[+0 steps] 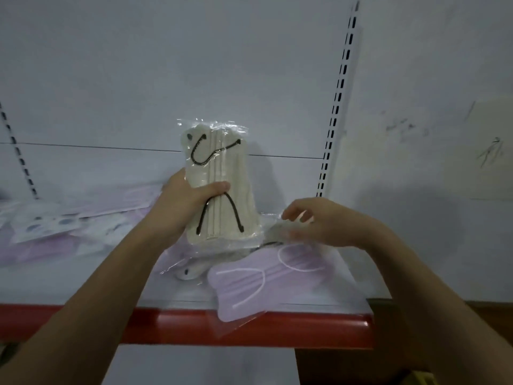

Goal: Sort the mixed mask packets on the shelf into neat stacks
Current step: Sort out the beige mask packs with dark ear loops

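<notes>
A lilac mask packet overhangs the shelf edge at 6 o'clock. Just beyond, the right hand, blurred, fingers seemingly loose and spread, touches a clear packet. At 11 o'clock from it, the left hand grips an upright cream mask packet; lilac packets pile at 9 o'clock.

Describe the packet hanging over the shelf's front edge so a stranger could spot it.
Find the shelf's red front strip. The lilac packet overhangs it, below the right hand. It alone has white ear loops and juts past the edge.
</notes>
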Demonstrator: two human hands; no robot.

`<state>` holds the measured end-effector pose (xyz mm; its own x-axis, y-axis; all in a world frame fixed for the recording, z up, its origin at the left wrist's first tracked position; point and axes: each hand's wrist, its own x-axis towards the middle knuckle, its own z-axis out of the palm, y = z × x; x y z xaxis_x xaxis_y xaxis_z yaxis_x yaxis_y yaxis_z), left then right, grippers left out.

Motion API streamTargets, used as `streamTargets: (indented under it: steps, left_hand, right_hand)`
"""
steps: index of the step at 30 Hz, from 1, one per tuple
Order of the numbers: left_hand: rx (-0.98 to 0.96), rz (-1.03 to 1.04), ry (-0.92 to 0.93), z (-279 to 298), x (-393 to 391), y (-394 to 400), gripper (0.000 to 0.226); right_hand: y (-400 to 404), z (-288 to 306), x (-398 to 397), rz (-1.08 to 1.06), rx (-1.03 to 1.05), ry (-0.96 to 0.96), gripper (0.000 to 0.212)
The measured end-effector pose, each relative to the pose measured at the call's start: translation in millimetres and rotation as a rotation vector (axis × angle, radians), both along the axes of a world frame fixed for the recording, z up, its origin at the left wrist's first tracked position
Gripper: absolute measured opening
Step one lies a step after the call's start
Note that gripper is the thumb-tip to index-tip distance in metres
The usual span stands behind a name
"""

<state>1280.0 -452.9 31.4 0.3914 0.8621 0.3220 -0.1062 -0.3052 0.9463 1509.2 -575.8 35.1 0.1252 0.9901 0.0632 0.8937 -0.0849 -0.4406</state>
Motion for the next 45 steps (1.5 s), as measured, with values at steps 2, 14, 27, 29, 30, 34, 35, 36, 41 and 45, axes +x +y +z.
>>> streamTargets:
  steps: [2,14,27,29,30,34,35,36,41,45]
  left_hand:
    - [-0.051,0.018,-0.063,1.9,0.8,-0.7,0.038]
    - [-0.032,0.153,-0.271,41.4,-40.2,-9.5,0.029]
    - [-0.077,0.11,-0.035,1.5,-47.5,-12.5,0.034]
    - [-0.096,0.079,-0.023,-7.4,-42.2,-15.4,0.033]
    - [-0.105,0.066,-0.025,-10.6,-39.9,-17.3,0.032]
    - [-0.108,0.036,-0.015,-19.9,-33.0,-23.6,0.034]
    - [-0.104,0.032,-0.012,-21.3,-32.2,-25.2,0.035]
    - [-0.099,0.035,-0.01,-22.5,-32.4,-26.4,0.037]
    - [-0.082,0.121,-0.108,-25.9,-35.3,-27.5,0.034]
    - [-0.005,0.16,-0.114,-23.8,-27.4,-31.1,0.041]
  right_hand:
    - [-5.3,-4.5,-11.8,0.189,-0.109,-0.049,0.05]
    - [66.1,29.4,-49.0,0.335,0.144,-0.113,0.028]
    - [58.2,20.0,-32.6,0.415,0.086,0.106,0.01]
    - [37.3,16.4,-24.0,0.44,-0.122,-0.047,0.021]
    - [32.1,10.7,-21.8,0.419,-0.178,-0.149,0.032]
    - [28.9,-13.0,-18.7,0.37,-0.163,-0.206,0.04]
    - [28.7,-13.5,-17.5,0.353,-0.112,-0.194,0.031]
    - [28.1,-11.9,-15.8,0.333,-0.055,-0.195,0.022]
    - [15.7,11.1,-2.3,0.286,0.233,-0.004,0.031]
    - [5.9,37.7,-8.2,0.2,0.441,0.476,0.026]
